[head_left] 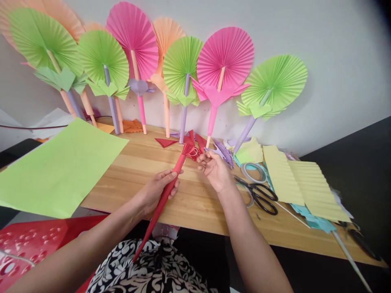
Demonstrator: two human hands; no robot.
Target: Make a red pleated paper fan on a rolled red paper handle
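My left hand [160, 185] is wrapped round a long red rolled-paper stick [164, 197]. The stick slants from my lap up over the table, and red pleated paper [188, 149] is gathered at its upper end. A thin white loop of thread [196, 151] stands out beside that end. Just right of the loop, my right hand [215, 169] has its fingers curled and pinched together; what is between the fingertips is too small to make out. Red paper scraps [166, 142] and a bundle of purple folded strips [224, 152] lie behind the hands.
Pleated paper fans, such as a pink one [225, 59] and a green one [275, 85], lean on the wall. Black scissors [264, 197] and tape rolls [253, 173] lie at right, near pleated yellow sheets [317, 189]. A green sheet [64, 169] overhangs the table's left front.
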